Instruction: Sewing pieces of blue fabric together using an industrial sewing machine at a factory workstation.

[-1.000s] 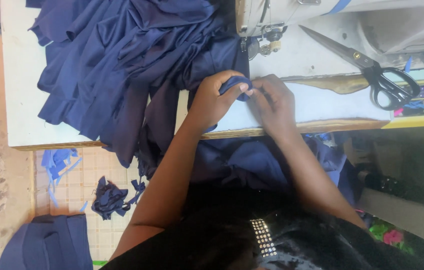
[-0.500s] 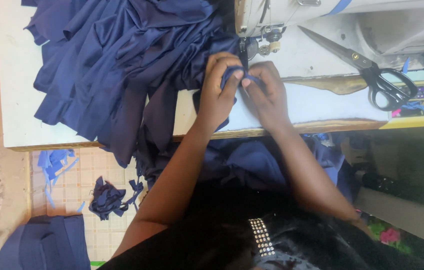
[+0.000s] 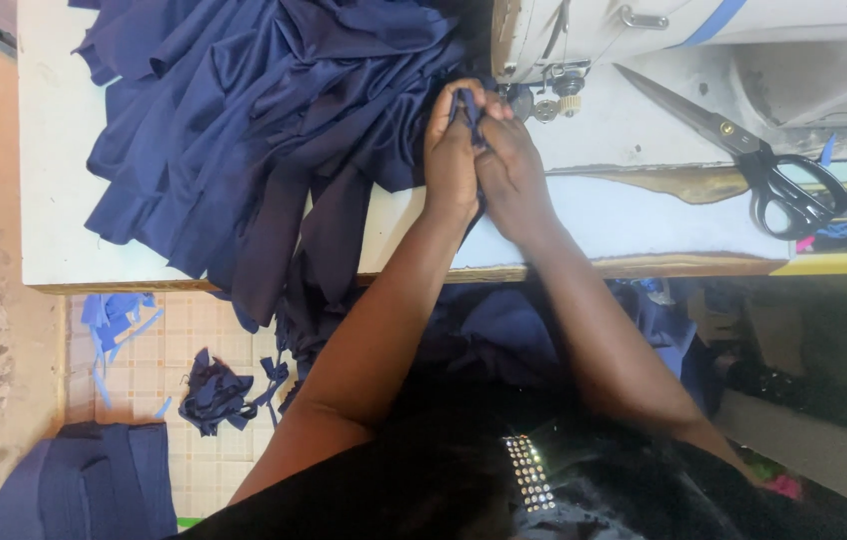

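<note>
A: Where are the hands?

B: Both are up on the white table (image 3: 54, 150), side by side and touching. The left hand (image 3: 452, 150) and the right hand (image 3: 512, 165) are pressed together around a narrow navy strip (image 3: 466, 103), fingertips pinching it from both sides. The strip stands up between the fingers.

A: And where is that strip against the machine?

B: Just beside the sewing machine (image 3: 704, 40), close to the presser foot (image 3: 564, 85). I cannot tell whether it touches the foot.

A: Is it joined to the big fabric?

B: The navy fabric (image 3: 254, 130) lies heaped over the left half of the table, right up against the left hand, with folds hanging over the front edge. Whether the strip is part of it is hidden by the fingers.

A: Anything else on the table?

B: Black scissors (image 3: 754, 165) lie to the right, blades shut, pointing towards the machine, well apart from the hands.

A: And below?

B: On the tiled floor (image 3: 184, 320) lie navy scraps (image 3: 219, 390) and some lighter blue offcuts (image 3: 114, 320). A folded navy stack (image 3: 94, 485) sits at the lower left. More navy cloth rests in the person's lap, under the table's edge.
</note>
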